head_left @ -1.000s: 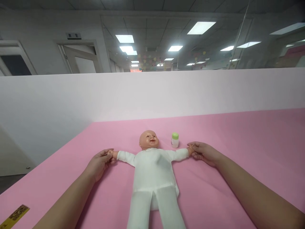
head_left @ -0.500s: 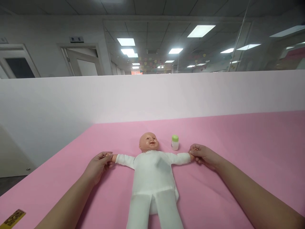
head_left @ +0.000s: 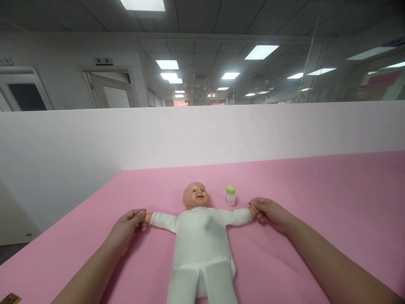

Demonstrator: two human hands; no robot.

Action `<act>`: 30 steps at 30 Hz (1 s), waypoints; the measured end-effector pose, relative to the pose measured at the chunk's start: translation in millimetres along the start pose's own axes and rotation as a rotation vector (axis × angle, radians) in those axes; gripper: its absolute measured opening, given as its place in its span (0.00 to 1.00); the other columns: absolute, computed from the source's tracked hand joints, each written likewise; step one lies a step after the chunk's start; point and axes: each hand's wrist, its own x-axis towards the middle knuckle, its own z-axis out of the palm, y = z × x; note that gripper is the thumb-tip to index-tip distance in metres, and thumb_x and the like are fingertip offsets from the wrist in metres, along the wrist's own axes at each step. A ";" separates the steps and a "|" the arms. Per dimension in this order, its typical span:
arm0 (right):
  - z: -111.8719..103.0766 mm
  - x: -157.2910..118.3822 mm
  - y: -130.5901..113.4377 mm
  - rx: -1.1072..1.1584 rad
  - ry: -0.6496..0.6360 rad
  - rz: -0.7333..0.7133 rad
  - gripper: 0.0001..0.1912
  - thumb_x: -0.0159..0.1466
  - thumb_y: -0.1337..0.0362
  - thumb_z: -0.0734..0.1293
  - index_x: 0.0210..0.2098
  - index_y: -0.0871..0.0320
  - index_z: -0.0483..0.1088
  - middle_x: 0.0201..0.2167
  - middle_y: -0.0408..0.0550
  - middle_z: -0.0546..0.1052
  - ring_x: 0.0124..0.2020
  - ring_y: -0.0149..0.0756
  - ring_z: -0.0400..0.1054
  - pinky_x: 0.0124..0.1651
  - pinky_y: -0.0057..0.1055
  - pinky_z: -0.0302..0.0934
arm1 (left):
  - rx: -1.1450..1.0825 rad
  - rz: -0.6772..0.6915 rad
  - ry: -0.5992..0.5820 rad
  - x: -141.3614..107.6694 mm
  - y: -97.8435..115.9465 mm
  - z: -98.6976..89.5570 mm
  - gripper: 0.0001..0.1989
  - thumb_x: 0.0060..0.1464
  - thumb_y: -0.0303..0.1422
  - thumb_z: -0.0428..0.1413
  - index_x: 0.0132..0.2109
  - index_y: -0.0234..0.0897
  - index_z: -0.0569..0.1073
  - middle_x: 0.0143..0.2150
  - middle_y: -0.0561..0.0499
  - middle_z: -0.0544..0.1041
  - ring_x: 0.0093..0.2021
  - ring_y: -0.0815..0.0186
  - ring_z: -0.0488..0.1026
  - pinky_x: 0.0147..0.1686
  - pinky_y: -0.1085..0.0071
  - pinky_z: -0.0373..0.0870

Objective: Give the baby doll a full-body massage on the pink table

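Note:
A baby doll (head_left: 201, 236) with a white cloth body lies face up on a pink tabletop (head_left: 275, 261), its arms stretched out to both sides. My left hand (head_left: 128, 228) pinches the doll's hand on the left side. On the other side, my right hand (head_left: 268, 213) is closed on the doll's other hand. The doll's lower legs run out of view at the bottom. Just above the doll's arm on the right stands a small bottle (head_left: 230, 196) with a green cap, touched by neither hand.
A low white partition (head_left: 202, 135) rises behind the tabletop and along its left side. At the lower left corner lies a yellow and dark patterned tag (head_left: 11, 299), partly cut off. Beyond the partition are doors and a glass wall.
The view has tipped slightly upward, so everything sits lower in the picture. Both hands keep hold of the doll's hands, and its arms stay spread.

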 end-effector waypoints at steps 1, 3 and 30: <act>-1.2 -0.6 -0.3 0.017 -0.004 0.009 0.16 0.70 0.53 0.72 0.47 0.60 0.76 0.33 0.49 0.77 0.27 0.28 0.66 0.25 0.21 0.62 | -0.007 -0.008 -0.001 -0.4 0.7 -0.5 0.25 0.57 0.40 0.70 0.57 0.32 0.77 0.41 0.41 0.80 0.34 0.61 0.78 0.34 0.66 0.81; -4.2 -2.1 -0.9 0.064 -0.016 0.036 0.14 0.71 0.57 0.72 0.49 0.60 0.76 0.34 0.50 0.78 0.27 0.27 0.67 0.28 0.21 0.66 | -0.022 -0.030 -0.005 -1.4 2.6 -1.3 0.22 0.59 0.36 0.68 0.57 0.31 0.77 0.41 0.39 0.80 0.34 0.60 0.79 0.37 0.63 0.83; 2.6 -0.3 -2.4 -0.025 0.025 -0.053 0.21 0.62 0.48 0.76 0.34 0.56 0.68 0.23 0.39 0.67 0.22 0.26 0.57 0.22 0.22 0.49 | 0.005 -0.015 -0.023 2.7 0.9 -7.7 0.29 0.52 0.50 0.73 0.51 0.34 0.80 0.37 0.46 0.79 0.31 0.66 0.75 0.32 0.72 0.78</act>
